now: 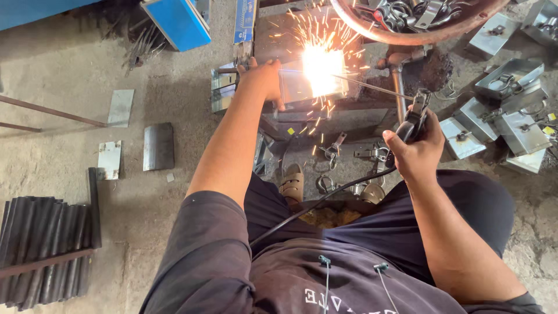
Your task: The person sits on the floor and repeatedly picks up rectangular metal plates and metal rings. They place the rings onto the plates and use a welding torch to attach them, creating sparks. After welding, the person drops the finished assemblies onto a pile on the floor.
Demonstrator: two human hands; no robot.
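My left hand [264,78] steadies the metal box [302,87] at its left edge, fingers pressed against it; my right hand [415,154], right of the box, is clamped round the electrode holder [415,119]. Thin, stiff sheet (probably hot near the sparks [319,64]).

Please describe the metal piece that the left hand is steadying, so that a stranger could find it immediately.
Find the bright burst of sparks at top centre. Directly under it sits a small shiny metal box on a dark block, steadied by the left hand. Unlike the similar finished boxes piled at the right, it alone meets the electrode rod from the holder in the right hand.
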